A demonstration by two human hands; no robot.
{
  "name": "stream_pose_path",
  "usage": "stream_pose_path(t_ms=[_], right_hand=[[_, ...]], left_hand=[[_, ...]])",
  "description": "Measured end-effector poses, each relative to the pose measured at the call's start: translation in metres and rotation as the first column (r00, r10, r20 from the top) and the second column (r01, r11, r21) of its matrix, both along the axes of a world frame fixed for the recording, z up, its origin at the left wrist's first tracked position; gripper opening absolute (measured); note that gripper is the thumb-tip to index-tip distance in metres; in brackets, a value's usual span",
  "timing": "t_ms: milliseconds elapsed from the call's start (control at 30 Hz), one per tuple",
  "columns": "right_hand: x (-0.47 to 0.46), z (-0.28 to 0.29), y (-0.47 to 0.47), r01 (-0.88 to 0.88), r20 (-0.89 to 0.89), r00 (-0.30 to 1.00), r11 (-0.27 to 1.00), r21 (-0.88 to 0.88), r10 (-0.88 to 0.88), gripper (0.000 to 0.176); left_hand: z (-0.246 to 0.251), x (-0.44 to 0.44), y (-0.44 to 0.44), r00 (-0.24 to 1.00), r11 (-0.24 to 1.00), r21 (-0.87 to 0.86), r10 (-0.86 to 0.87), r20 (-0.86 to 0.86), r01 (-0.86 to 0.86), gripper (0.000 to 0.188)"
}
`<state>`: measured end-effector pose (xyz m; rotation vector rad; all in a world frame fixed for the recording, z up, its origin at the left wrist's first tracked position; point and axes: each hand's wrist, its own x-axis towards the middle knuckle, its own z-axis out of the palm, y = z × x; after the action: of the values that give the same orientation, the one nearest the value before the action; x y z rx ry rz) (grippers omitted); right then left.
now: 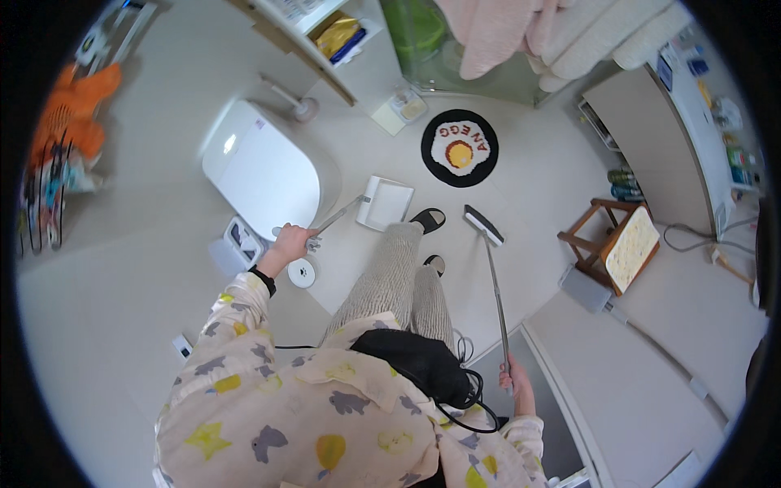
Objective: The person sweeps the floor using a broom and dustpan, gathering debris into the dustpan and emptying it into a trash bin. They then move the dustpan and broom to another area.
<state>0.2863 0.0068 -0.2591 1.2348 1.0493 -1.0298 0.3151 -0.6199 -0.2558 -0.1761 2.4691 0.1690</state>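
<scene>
My left hand [293, 243] grips the grey handle of a long-handled dustpan. Its white pan [385, 204] rests on the floor in front of my feet, between the toilet and my black slipper [429, 221]. My right hand [516, 381] is closed around the upper end of a broom's grey stick [497, 287]. The white broom head with dark bristles [484, 226] lies on the floor to the right of my feet, apart from the dustpan. Whether any dirt lies in the pan is too small to tell.
A white toilet [268, 168] stands at left, with a small bin [244, 238] and a round white container [301, 272] beside it. Ahead lies a round egg-patterned mat [459, 148]. At right are a wooden stool [610, 244] and a grey flat mop [584, 290].
</scene>
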Motion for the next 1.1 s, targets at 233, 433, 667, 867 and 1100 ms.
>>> stream_pose_path(t_ms=[233,433,667,867,1100], right_hand=[[-0.023,0.045,-0.005,-0.497,-0.282,0.807,0.854,0.151,0.519,0.045],[-0.071,-0.018,-0.100,-0.808,-0.606,0.371,0.567,0.164,0.704,0.047],[-0.101,-0.109,-0.304,-0.911,-0.770,0.117,0.377,0.169,0.627,0.050],[-0.110,-0.149,-0.413,-0.880,-0.728,0.126,0.415,0.231,0.674,0.051],[-0.119,-0.133,-0.337,-0.939,-0.621,-0.122,0.112,0.325,0.775,0.057]], left_hand=[[0.015,0.104,0.008,0.986,0.986,0.011,0.168,-0.022,-0.168,0.045],[0.008,0.197,0.022,0.951,0.952,0.051,0.304,-0.057,-0.302,0.040],[-0.007,0.245,0.021,0.937,0.936,0.046,0.350,0.006,-0.349,0.039],[0.002,0.259,0.019,0.951,0.951,0.009,0.310,0.016,-0.310,0.047],[0.008,0.268,0.005,0.927,0.928,0.027,0.371,0.050,-0.373,0.052]])
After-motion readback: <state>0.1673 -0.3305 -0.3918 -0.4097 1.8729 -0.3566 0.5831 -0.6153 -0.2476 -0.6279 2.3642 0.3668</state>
